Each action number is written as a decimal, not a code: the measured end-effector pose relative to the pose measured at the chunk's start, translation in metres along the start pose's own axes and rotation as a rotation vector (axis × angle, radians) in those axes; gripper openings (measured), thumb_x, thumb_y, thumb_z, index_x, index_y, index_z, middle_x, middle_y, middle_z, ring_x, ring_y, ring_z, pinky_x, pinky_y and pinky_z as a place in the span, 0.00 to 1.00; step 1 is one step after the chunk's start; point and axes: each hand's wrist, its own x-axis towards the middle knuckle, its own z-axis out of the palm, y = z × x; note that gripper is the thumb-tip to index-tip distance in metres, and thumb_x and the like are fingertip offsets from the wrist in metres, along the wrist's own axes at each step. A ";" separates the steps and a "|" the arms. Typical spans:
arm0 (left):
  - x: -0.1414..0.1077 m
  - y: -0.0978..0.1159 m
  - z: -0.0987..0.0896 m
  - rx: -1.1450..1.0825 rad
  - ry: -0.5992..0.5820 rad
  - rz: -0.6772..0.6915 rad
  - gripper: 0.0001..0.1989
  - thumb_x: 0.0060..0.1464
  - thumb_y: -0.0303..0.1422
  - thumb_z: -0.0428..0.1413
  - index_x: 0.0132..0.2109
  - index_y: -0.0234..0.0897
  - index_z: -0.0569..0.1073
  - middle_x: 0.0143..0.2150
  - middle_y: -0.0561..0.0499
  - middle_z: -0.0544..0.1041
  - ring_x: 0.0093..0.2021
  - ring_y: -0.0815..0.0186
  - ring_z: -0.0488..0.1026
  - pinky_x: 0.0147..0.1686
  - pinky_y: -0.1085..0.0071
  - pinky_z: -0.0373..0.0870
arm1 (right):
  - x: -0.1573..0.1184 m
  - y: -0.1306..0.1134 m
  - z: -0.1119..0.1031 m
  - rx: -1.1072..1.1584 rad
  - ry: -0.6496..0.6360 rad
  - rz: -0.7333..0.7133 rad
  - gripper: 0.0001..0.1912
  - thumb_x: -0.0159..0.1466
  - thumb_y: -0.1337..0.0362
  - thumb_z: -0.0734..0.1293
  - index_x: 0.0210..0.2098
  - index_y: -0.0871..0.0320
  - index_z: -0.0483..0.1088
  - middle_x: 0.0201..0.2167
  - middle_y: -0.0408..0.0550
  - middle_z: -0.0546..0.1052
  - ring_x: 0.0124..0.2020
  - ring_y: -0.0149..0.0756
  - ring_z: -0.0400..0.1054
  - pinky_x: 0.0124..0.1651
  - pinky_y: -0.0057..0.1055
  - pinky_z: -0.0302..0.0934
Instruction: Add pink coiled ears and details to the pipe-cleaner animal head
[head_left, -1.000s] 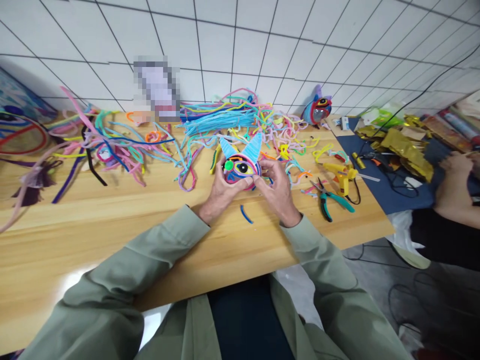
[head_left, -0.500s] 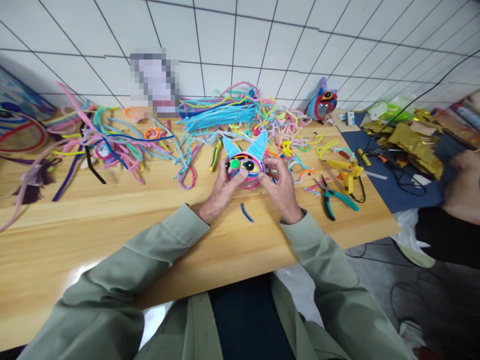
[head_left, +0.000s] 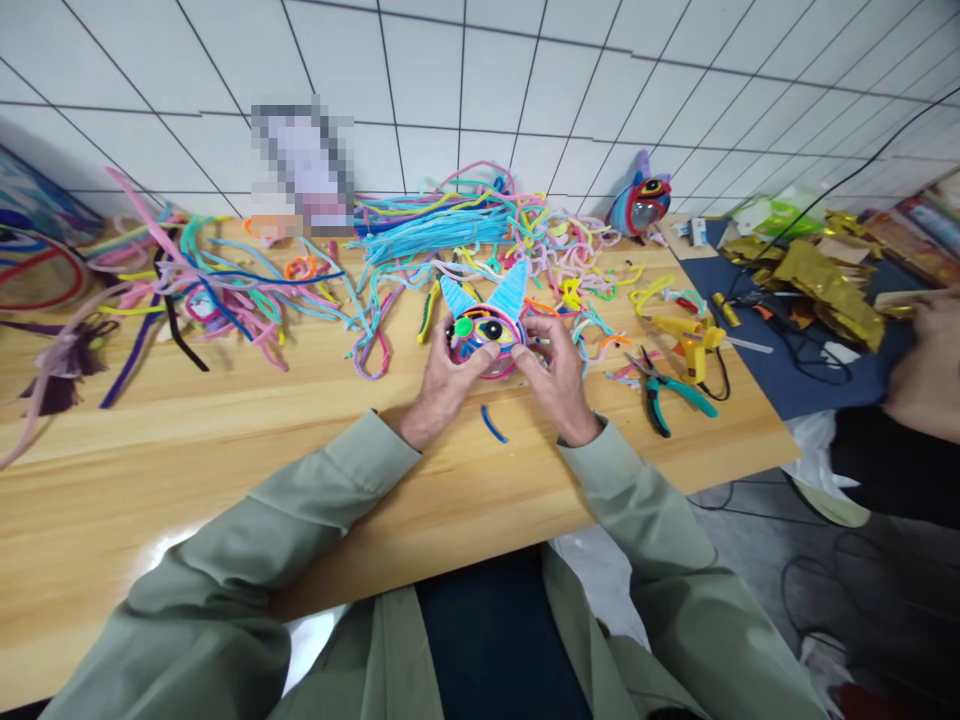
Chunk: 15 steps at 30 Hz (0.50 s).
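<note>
Between my two hands is a pipe-cleaner animal head (head_left: 505, 325) with pointed light-blue ears, a green round piece over one eye and a black eye on the other side. My left hand (head_left: 450, 385) grips its left side, thumb on the front. On the opposite side, my right hand (head_left: 553, 375) is closed around the edge with its thumb pressed to the lower front. The fingers behind the head are partly hidden. A short blue pipe-cleaner piece (head_left: 493, 424) lies on the table just below.
Teal-handled pliers (head_left: 664, 392) and a yellow glue gun (head_left: 694, 345) lie to the right. Loose pipe cleaners (head_left: 439, 232) spread along the back and left. A similar finished-looking head (head_left: 642, 205) leans by the wall. Another person's arm (head_left: 930, 375) shows at the far right.
My hands keep the same hold on the animal head, with hardly any movement. The whole view has shifted slightly. The other person's hand at the right has moved a little.
</note>
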 end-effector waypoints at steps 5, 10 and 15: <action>0.001 -0.003 0.001 -0.009 0.007 0.024 0.44 0.51 0.59 0.74 0.67 0.45 0.69 0.66 0.41 0.78 0.66 0.44 0.78 0.71 0.43 0.73 | -0.003 0.000 0.001 0.002 0.000 -0.016 0.19 0.72 0.50 0.72 0.57 0.50 0.71 0.57 0.52 0.78 0.56 0.46 0.76 0.58 0.47 0.75; -0.003 0.000 0.001 -0.018 -0.065 0.032 0.48 0.53 0.58 0.73 0.72 0.46 0.63 0.69 0.41 0.74 0.69 0.45 0.75 0.72 0.46 0.71 | -0.003 0.006 0.003 0.067 0.012 0.031 0.20 0.70 0.50 0.74 0.56 0.49 0.71 0.54 0.50 0.77 0.55 0.46 0.75 0.60 0.48 0.74; -0.008 0.002 0.001 -0.115 -0.149 0.016 0.38 0.65 0.57 0.65 0.72 0.49 0.62 0.70 0.44 0.74 0.73 0.50 0.71 0.74 0.51 0.68 | -0.001 0.009 0.001 0.190 0.010 0.062 0.21 0.69 0.48 0.75 0.56 0.47 0.71 0.56 0.49 0.77 0.56 0.46 0.75 0.58 0.45 0.73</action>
